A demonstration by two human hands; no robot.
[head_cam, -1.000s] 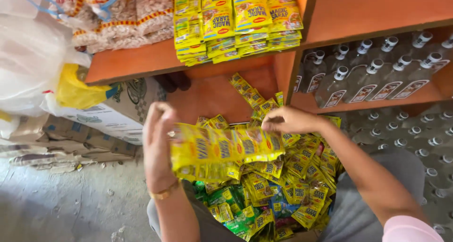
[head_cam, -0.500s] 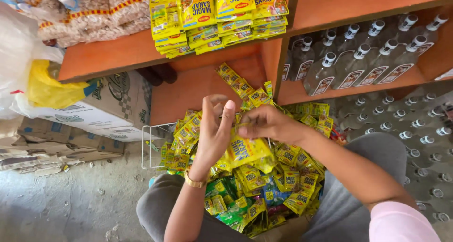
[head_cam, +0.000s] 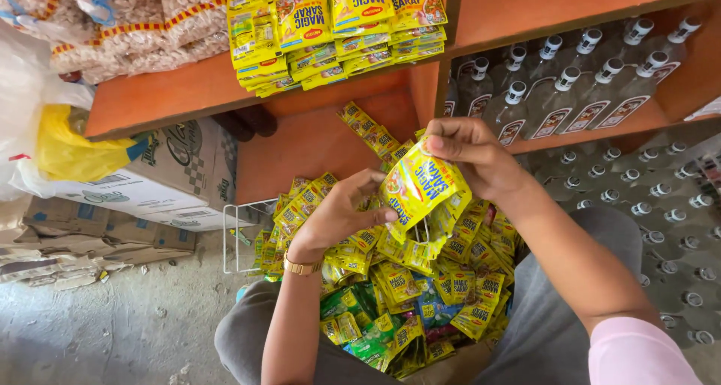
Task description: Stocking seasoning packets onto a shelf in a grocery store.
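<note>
Your right hand has its fingers curled shut over the top edge of a yellow sachet strip, thumb pressed on its face; your left hand, a gold bracelet at the wrist, is half closed, fingertips pinching the strip's left edge; the strip sits raised between both hands, above the sachet pile.

The pile fills your lap, yellow packets on top, some green ones nearer you; loose strips trail up to the far orange shelf wall; a white wire rack stands just left of the pile; bare concrete floor lies open to the near left.

The upper shelf edge carries stacked yellow sachets directly beyond your hands; bagged nuts lie to their left; clear capped bottles crowd the shelf and floor on the right, near your right forearm; a cardboard box and a yellow-and-white plastic bag stand on the left.
</note>
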